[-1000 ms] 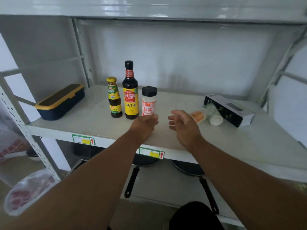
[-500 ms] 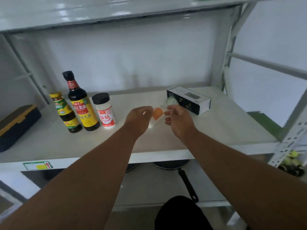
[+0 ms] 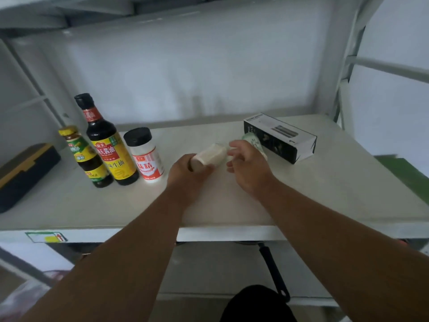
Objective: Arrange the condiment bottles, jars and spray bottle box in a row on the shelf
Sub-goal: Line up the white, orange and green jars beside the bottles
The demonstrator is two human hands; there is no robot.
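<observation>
Mid-shelf your left hand grips a light, rigid jar round its body; right hand loosely open

the light was soft, cool and rather dim, with no hard shadows; only faint smudges of shade lay on the shelf under the forearms. pale glare streaked the underside of the upper shelf and a dull sheen spread over the back panel. the wide lens bent the uprights and the shelf edge outward toward the borders. the whole frame was slightly soft, and motion blur smeared the jar in the left hand.
</observation>
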